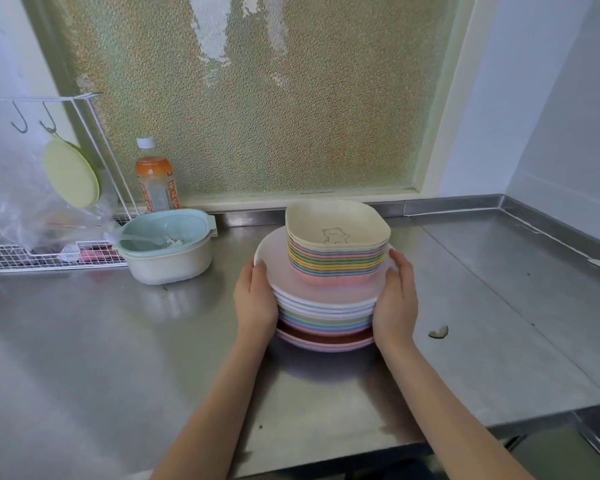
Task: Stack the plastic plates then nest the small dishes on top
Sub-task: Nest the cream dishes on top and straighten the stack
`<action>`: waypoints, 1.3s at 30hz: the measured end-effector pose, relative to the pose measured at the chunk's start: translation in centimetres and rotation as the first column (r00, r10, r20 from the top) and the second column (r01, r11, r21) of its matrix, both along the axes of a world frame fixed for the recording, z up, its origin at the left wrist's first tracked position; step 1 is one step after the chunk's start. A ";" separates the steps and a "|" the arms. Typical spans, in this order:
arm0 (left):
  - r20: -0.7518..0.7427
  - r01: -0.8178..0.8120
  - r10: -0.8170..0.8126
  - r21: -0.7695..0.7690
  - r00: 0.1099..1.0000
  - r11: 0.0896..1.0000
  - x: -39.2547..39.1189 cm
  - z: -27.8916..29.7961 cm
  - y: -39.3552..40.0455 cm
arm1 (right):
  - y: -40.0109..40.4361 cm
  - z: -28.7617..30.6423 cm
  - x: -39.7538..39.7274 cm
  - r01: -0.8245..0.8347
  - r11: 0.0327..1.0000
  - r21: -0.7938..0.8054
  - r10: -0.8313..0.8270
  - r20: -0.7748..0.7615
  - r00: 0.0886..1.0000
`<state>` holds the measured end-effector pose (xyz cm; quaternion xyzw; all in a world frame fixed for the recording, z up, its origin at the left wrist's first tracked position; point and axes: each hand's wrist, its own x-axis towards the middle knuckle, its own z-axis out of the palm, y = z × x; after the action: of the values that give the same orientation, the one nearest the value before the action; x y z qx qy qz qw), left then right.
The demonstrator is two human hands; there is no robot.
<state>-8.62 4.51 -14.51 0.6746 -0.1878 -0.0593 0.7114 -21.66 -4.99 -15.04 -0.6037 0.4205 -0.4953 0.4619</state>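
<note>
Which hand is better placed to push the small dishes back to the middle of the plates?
Right. The small dishes sit off-centre toward the right hand, whose fingers almost reach them; the left hand is farther away.

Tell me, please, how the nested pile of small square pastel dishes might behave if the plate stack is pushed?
The nested pile of small square pastel dishes sits off-centre on the white round top plate, so probably slides. Likely light plastic; nesting should resist toppling.
</note>
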 end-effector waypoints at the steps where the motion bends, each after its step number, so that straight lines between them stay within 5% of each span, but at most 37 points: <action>1: 0.001 -0.007 0.007 -0.002 1.000 1.000 0.7 -0.1 -0.4 | -0.5 0.0 0.8 -0.008 1.000 0.001 0.008 -0.002 1.000; 19: -0.013 -0.101 0.101 -0.031 0.995 0.994 12.7 -1.1 -5.9 | -7.2 -0.2 13.3 -0.111 0.994 -0.020 0.112 0.016 0.994; 30: 0.023 -0.251 0.252 -0.028 0.968 0.968 10.7 -2.1 -6.6 | -8.0 -0.3 14.3 -0.094 0.996 -0.005 0.095 0.035 0.995; 39: -0.145 -0.366 0.357 -0.039 0.923 0.930 9.8 -1.7 -7.0 | -7.3 -0.5 14.6 -0.078 0.997 -0.023 0.078 0.012 0.997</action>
<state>1.22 -2.52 -16.19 0.6683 -0.0131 0.0335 0.7430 -7.06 -12.29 -15.49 -0.6218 0.3879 -0.4854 0.4766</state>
